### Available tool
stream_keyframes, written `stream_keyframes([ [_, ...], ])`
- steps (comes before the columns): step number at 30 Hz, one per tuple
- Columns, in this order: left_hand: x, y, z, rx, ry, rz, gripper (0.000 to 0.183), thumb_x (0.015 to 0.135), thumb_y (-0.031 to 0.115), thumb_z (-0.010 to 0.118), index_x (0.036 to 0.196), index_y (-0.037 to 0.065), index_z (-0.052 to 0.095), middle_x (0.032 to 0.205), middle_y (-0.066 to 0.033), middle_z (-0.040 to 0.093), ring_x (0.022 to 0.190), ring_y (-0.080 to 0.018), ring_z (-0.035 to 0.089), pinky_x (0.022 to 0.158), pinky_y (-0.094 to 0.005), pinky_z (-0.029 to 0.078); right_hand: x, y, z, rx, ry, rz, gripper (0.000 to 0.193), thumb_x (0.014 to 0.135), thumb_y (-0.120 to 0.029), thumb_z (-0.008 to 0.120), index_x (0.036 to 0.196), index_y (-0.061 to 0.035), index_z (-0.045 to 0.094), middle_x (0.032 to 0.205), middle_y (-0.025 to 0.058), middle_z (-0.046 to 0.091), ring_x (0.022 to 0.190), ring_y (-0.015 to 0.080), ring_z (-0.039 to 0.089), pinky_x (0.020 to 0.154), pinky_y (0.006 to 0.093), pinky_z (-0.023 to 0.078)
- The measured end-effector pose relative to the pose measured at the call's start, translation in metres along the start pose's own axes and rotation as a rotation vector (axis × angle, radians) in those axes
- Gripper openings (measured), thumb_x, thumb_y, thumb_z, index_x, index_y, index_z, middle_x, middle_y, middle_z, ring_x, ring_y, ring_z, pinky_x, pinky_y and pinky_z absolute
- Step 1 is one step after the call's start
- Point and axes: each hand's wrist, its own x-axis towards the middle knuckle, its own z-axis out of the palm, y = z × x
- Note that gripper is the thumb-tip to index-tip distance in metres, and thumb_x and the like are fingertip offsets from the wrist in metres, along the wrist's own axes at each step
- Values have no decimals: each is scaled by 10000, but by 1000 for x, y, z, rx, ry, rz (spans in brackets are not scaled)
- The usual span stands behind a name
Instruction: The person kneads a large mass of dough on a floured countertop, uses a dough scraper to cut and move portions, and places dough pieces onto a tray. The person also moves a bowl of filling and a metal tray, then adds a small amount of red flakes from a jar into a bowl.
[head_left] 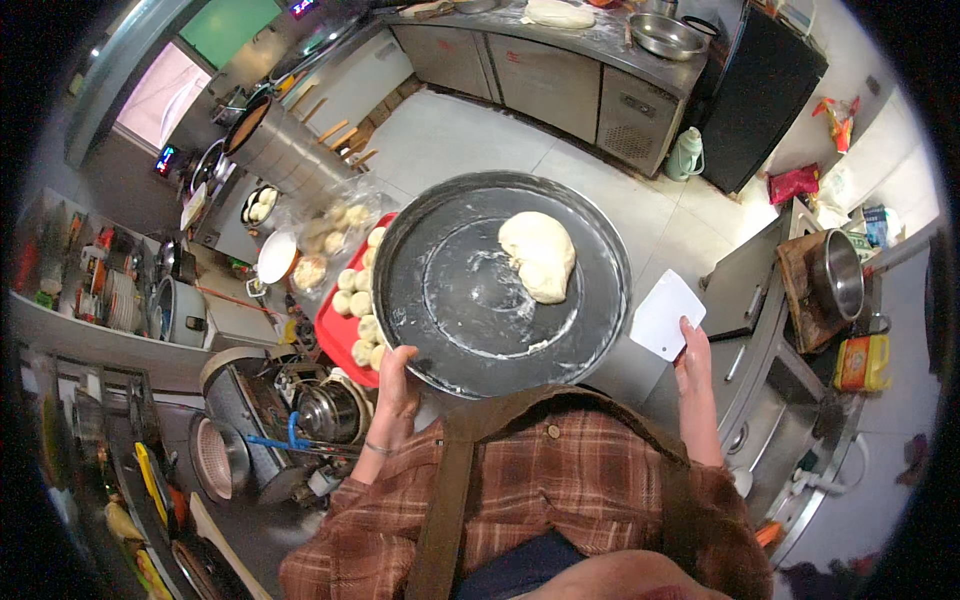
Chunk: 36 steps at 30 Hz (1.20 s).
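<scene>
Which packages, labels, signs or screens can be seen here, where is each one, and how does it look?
Red bag: right, on the floor by the black cabinet; crumpled pouch.
Orange and yellow packet: upper right; small and wrinkled.
Yellow container: right counter, below the metal pot; boxy, with a red label.
Small lit displays: upper left by the cooking station; glowing red and blue.
Clear plastic bag: left of the round tray; holds dough pieces.

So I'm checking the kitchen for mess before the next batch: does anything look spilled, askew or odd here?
Nothing is spilled or broken. The dough lump sits off-centre, toward the far right of the round dark pan, which the left hand holds by its rim. Flour smears streak the pan. The right hand holds a white scraper beside it.
</scene>
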Motion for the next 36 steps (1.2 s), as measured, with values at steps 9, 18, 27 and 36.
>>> stream_keyframes([
  [9,107,-26,145,94,-42,-179,182,697,134,526,850,36,539,772,-58,565,682,-185,545,628,-311,474,112,-38,-84,154,253,-123,406,858,-143,506,1209,15,377,1161,109,493,1063,238,490,895,369,398],
  [18,259,-14,213,6,-56,-184,340,707,66,439,1036,-12,465,919,-109,563,784,-216,575,683,-354,502,248,-135,4,-328,280,-294,446,866,-228,517,1226,9,403,1148,96,503,1032,183,485,854,304,389],
  [27,409,14,235,-37,88,-74,243,729,84,455,959,12,479,874,-79,555,797,-222,568,692,-401,501,385,-164,92,-1104,138,-487,348,863,-259,460,1060,24,506,942,216,563,858,328,550,763,362,417],
  [36,514,31,232,-143,221,-185,225,702,132,509,899,29,543,888,-74,583,787,-229,554,648,-364,445,561,-194,175,-1474,89,-588,309,863,-281,430,1044,-35,477,867,220,583,811,391,552,694,460,425],
])
